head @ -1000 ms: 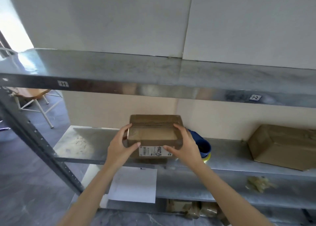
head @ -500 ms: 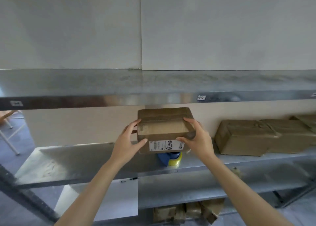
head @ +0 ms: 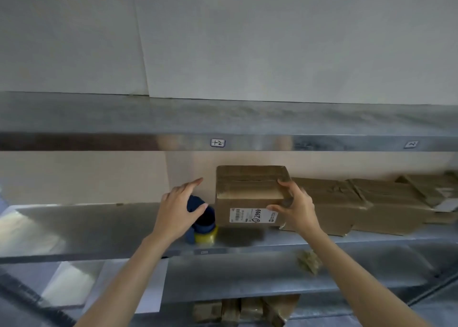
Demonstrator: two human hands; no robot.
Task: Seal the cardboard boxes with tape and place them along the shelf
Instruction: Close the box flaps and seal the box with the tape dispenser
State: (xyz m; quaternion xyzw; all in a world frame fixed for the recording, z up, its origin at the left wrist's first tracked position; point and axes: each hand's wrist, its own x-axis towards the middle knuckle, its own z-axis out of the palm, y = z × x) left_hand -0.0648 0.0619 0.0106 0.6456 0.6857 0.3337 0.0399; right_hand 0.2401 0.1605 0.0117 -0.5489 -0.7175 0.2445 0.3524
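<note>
Right hand (head: 296,206) grips box (head: 247,193); left hand (head: 179,209) open

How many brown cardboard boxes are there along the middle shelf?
4: brown cardboard box gripped by the right hand; second box, third box, fourth box in a row rightward, the fourth cut off. More may hide.

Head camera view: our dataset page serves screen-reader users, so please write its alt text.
A person's right hand grips a taped cardboard box beside a row of boxes on a metal shelf. The left hand hovers open in front of a blue-and-yellow tape dispenser left of the box.
</note>
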